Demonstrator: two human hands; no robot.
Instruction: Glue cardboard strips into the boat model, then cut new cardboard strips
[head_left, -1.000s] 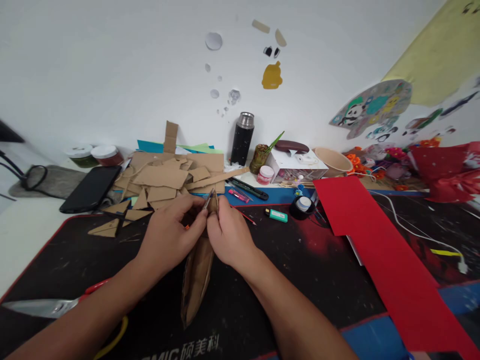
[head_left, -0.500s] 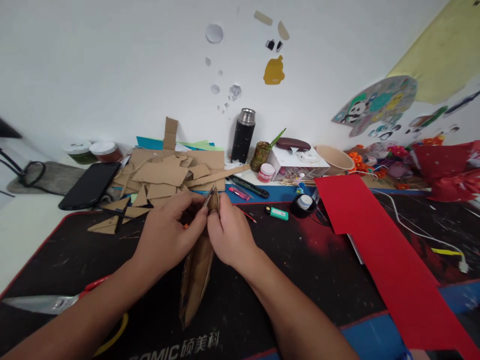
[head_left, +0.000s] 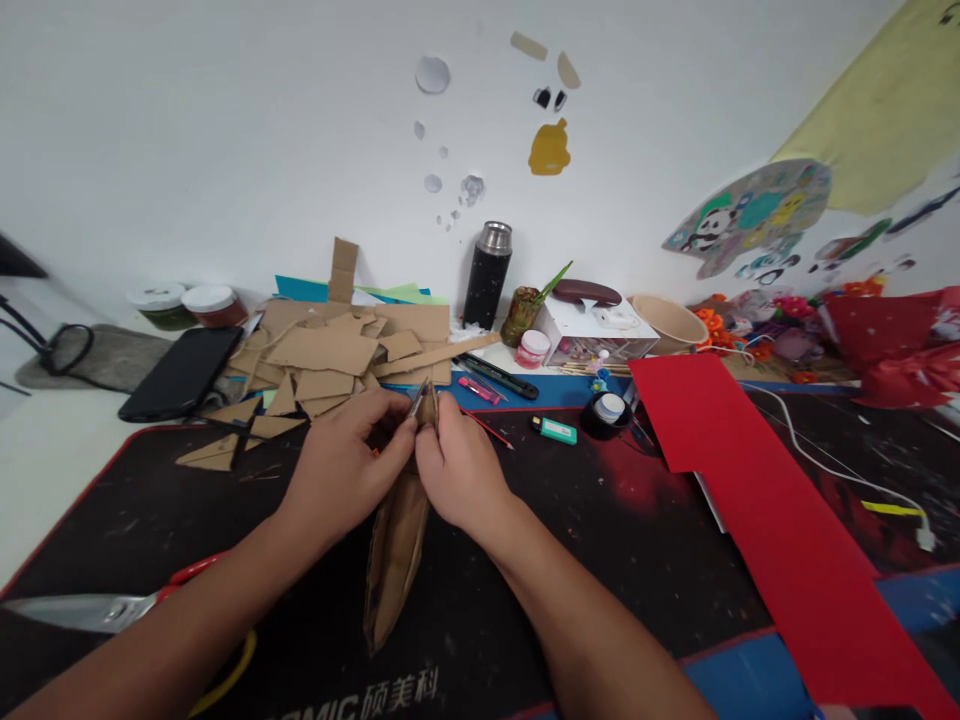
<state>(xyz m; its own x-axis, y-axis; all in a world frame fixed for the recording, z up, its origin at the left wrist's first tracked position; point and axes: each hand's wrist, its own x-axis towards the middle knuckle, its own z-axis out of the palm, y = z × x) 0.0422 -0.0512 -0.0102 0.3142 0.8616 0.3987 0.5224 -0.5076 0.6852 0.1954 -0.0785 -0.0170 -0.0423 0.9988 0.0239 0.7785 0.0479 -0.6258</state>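
Note:
A narrow, boat-shaped piece of folded cardboard (head_left: 396, 570) stretches toward me over the black desk mat (head_left: 585, 590). Its far, pointed end is between my two hands. My left hand (head_left: 349, 455) pinches the left wall of that end, thumb and fingers pressed together. On the other side my right hand (head_left: 461, 460) is closed round the right wall, its thumb lying along the inside. Small details at the tip are hidden by my fingers. Under my left forearm lie scissors (head_left: 82, 610) with red and yellow handles.
Cardboard scraps (head_left: 322, 350) are heaped at the back left, by a black phone (head_left: 180, 372). A black flask (head_left: 487, 275), a utility knife (head_left: 499, 376) and a green lighter (head_left: 555, 430) are beyond my hands. Red card (head_left: 765, 520) covers part of the right side.
My hands keep the same grip on the cardboard piece, with hardly any movement. The whole view has shifted very slightly.

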